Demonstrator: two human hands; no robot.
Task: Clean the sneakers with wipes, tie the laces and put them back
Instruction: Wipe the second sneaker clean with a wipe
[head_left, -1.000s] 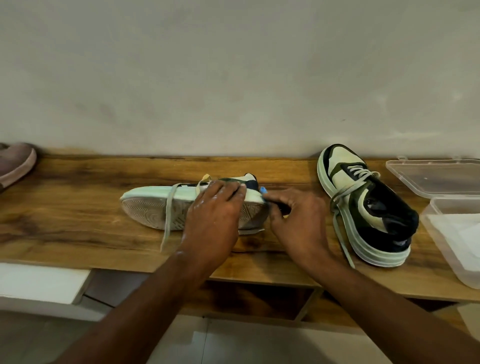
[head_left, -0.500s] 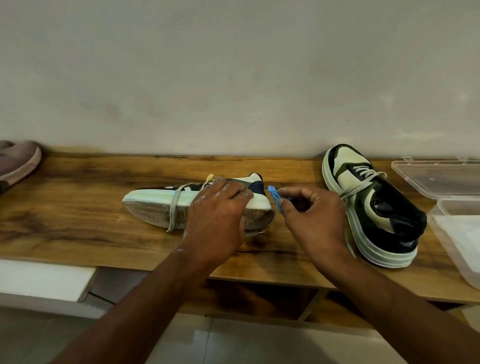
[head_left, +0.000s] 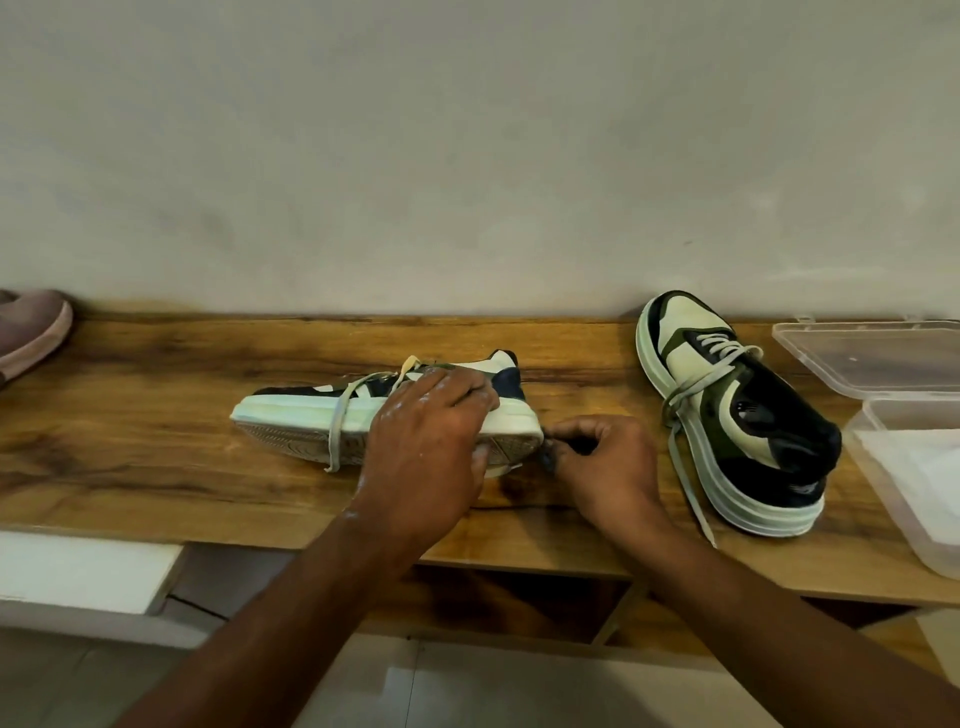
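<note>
Sneaker (head_left: 311, 415) on its side on wooden surface (head_left: 156, 467); your left hand (head_left: 426, 447) clasps its sole, right hand (head_left: 602, 462) pinches small dark object at heel.

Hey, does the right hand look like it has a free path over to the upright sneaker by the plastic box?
Probably yes. The right hand sits at the heel of the tipped sneaker, pinching something small, and only bare wooden shelf lies between it and the upright sneaker. It would have to let go first.
</note>
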